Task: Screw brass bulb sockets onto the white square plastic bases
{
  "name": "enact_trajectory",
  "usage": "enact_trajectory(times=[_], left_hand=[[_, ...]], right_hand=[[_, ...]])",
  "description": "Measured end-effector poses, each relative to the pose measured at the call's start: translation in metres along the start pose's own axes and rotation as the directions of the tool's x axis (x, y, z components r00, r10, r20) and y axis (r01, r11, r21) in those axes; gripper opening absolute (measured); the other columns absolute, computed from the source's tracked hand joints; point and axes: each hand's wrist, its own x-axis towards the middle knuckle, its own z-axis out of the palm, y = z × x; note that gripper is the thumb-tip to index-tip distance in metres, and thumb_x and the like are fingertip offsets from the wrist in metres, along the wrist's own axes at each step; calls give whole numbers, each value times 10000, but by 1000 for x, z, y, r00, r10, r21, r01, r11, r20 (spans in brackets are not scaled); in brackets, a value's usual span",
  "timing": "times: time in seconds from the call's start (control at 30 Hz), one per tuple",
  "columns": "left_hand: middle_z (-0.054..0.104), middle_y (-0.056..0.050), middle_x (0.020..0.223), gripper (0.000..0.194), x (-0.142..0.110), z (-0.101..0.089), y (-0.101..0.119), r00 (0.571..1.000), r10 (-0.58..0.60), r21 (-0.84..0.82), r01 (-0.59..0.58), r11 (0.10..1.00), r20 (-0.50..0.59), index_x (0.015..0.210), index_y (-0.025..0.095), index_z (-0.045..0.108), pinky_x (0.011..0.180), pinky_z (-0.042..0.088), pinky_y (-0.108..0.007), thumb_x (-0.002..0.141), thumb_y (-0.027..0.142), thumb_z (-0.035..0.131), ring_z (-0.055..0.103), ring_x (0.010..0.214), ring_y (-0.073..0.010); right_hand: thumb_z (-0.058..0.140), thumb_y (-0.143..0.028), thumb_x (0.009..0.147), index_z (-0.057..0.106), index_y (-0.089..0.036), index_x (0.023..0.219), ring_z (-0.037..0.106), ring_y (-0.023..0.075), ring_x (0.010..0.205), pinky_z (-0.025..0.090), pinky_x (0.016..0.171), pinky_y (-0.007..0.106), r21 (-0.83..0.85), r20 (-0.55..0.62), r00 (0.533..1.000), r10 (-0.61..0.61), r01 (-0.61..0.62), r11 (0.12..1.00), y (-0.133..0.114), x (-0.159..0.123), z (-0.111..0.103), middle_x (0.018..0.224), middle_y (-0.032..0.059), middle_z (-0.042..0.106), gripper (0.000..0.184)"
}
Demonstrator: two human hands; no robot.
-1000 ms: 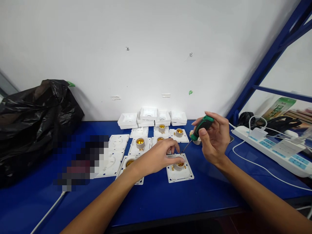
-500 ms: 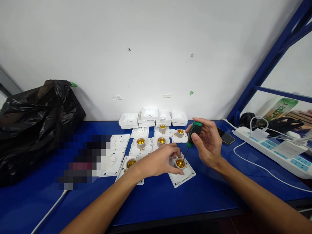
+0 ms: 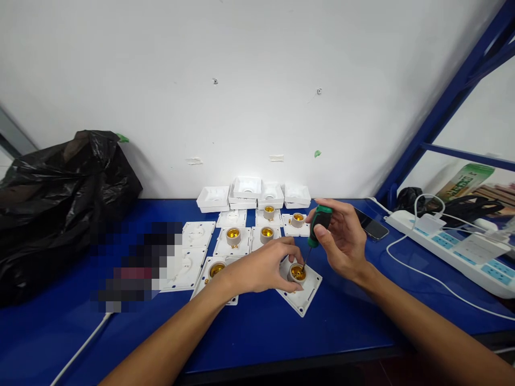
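Note:
My left hand (image 3: pixel 273 264) is closed around the side of a lamp socket (image 3: pixel 298 274) with a gold-coloured inside. The socket sits on a square white base plate (image 3: pixel 304 301), turned at an angle on the blue table. My right hand (image 3: pixel 346 241) grips the green and black handle of a screwdriver (image 3: pixel 321 222). Its thin shaft slants down, with the tip inside the socket, where the exact contact is hard to make out. Behind my left forearm, another lamp socket (image 3: pixel 217 269) stands on its own plate, partly covered.
Several white plates with sockets (image 3: pixel 233 236) lie behind the hands. White square covers (image 3: pixel 247 187) are stacked by the wall. A black plastic bag (image 3: pixel 68 209) fills the left side. On the right are a phone (image 3: pixel 376 228), a power strip (image 3: pixel 454 246) and a white cable (image 3: pixel 426 271).
The base plate under the socket has turned counterclockwise, its near corner swinging to the right. The screwdriver has dropped slightly. My left hand keeps hold of the socket.

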Motion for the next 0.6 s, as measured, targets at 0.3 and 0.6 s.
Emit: enact_trajectory(times=[0.3, 0.6], left_hand=[[528, -3, 955, 491, 4, 8, 6, 998, 19, 109, -12, 994, -65, 825, 222, 459, 714, 373, -304, 747, 570, 797, 502, 857, -193], [522, -19, 1052, 363, 3, 8, 2, 999, 31, 35, -32, 999, 13, 943, 219, 583, 750, 401, -316, 723, 389, 816, 529, 910, -207]], right_hand=[[635, -171, 940, 552, -311, 1357, 682, 140, 887, 585, 731, 271, 26, 0, 1000, 29, -29, 999, 0, 0, 1, 1011, 17, 680, 448], [630, -173, 941, 550, -307, 1359, 679, 150, 880, 585, 665, 273, 17, 28, 999, 42, -43, 999, -1, -2, 0, 1031, 28, 665, 446]])
